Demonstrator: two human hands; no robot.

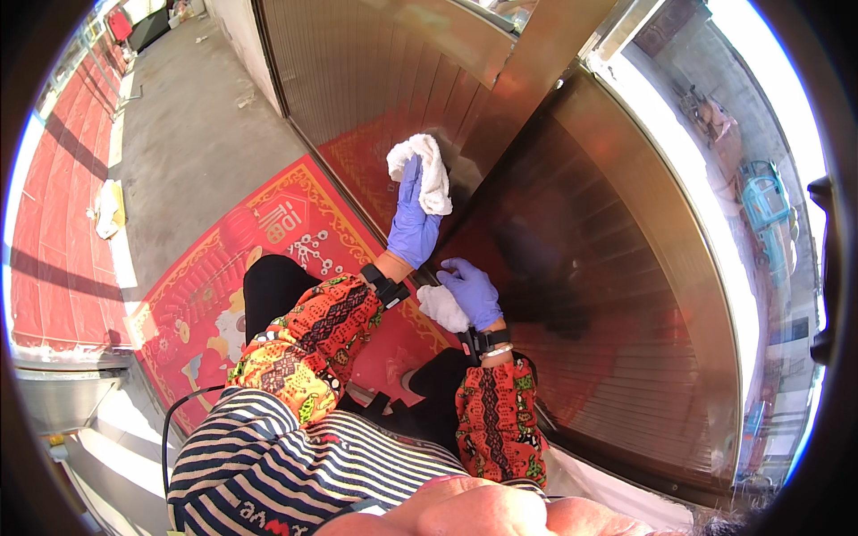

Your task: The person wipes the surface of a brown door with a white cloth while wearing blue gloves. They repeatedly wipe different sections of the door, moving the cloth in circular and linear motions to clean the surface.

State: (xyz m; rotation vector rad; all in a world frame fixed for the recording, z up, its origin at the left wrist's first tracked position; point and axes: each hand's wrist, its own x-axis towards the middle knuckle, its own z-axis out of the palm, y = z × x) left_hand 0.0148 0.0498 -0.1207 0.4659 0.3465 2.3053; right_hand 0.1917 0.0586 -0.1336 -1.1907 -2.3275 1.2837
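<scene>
My left hand, in a purple-blue glove, reaches up and holds a folded white cloth flat against the brown metal door panel. Lower and to the right, my right hand, gloved alike, has bent fingers and a second bunched white cloth at its palm side. It is close to the edge of a dark, glossy ribbed door panel. Both wrists wear black bands. The left fingers lie over the first cloth; the right fingertips are partly hidden.
A red patterned mat lies under my knees, beside grey concrete floor. A crumpled white and yellow item rests at the left. Red tiling runs along the left side. A black cable loops by my striped top.
</scene>
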